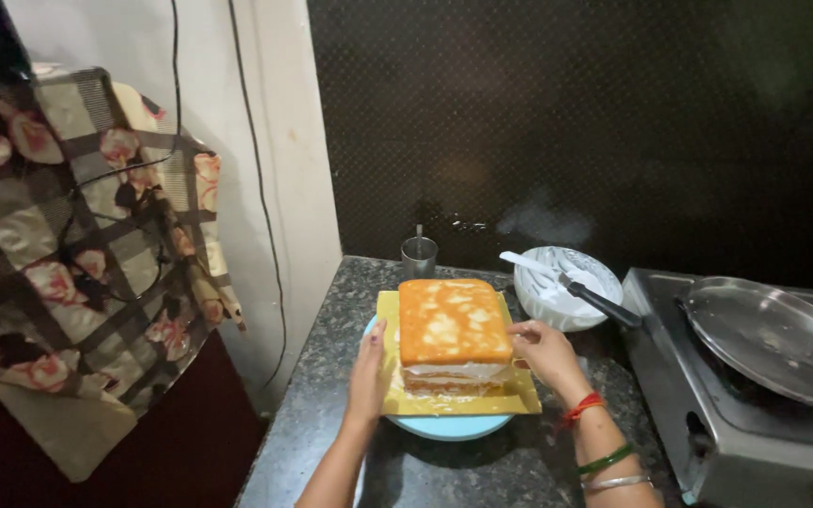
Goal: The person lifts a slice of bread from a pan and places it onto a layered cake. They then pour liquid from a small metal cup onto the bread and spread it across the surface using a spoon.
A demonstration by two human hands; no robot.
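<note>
A square sponge cake [454, 325] of 2 layers with white cream between them sits on a yellow square board [454, 403], and the board rests on a light blue round turntable [446, 428] at the middle of the dark speckled worktop [331, 433]. The left hand [369, 372] lies flat and open against the board's left edge, fingers pointing up beside the cake. The right hand [543, 348], with red, green and silver bangles at the wrist, has its fingers spread and touches the cake's right side near the top layer. Neither hand grips anything. Just behind the cake stands a small steel cup [419, 256]. To its right a white bowl [557, 301] smeared with cream holds a black-handled spatula [576, 287]. Farther right a steel stove [736, 414] carries a flat round pan [773, 339]. A floral checked cloth [77, 263] hangs at the left wall.
</note>
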